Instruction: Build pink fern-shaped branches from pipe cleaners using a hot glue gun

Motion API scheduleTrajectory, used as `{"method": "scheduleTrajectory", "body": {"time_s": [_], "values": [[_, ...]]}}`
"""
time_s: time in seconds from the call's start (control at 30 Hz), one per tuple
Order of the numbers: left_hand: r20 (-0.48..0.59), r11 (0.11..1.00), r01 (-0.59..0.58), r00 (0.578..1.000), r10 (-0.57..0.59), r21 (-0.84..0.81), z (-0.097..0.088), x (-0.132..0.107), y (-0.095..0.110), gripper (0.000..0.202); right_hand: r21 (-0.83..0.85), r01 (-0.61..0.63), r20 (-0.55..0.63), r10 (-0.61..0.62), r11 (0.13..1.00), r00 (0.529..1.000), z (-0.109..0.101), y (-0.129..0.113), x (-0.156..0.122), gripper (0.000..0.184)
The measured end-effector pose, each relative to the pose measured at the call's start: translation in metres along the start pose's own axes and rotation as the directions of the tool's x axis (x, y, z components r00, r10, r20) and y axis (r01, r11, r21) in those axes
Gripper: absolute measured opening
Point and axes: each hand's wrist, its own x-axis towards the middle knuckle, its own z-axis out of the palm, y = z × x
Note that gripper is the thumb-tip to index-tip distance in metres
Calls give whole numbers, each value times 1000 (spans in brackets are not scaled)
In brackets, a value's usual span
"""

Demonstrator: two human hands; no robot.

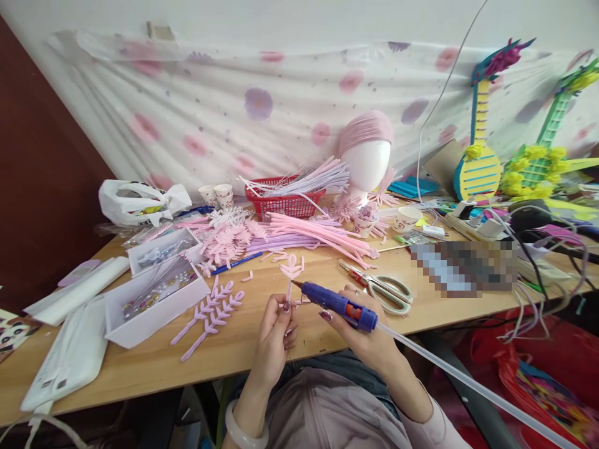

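Bench, wooden: runs beneath the red basket. Glue gun, blue: nearer than the basket, gripped by the right hand. Scissors: front-right of the basket. Sprig, pink: before the basket — pinched in the left hand, gun nozzle just beside it.

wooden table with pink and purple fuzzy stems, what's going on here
The person's left hand holds a small, leafy, pale pink fuzzy sprig over the wooden table. The right hand holds a blue plastic glue gun, a long translucent glue stick trailing from its back. The gun's nozzle is right at the sprig's stem; whether they touch is hard to tell. Two lilac fuzzy leafy sprigs lie flat to the left, beside an open white rectangular box.
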Motion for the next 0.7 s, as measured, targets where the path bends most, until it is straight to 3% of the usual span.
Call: {"method": "scheduleTrajectory", "body": {"time_s": [0.33, 0.7], "values": [[2, 1000, -19, 1000, 19, -4, -1, 2, -2, 32, -12, 21, -15, -21, 1000, 1000, -1, 0, -2, 35], [-12, 1000, -18, 1000, 18, -21, 2, 1, 1, 33, 30, -2, 46, 1, 1000, 999, -6, -4, 1, 37]]}}
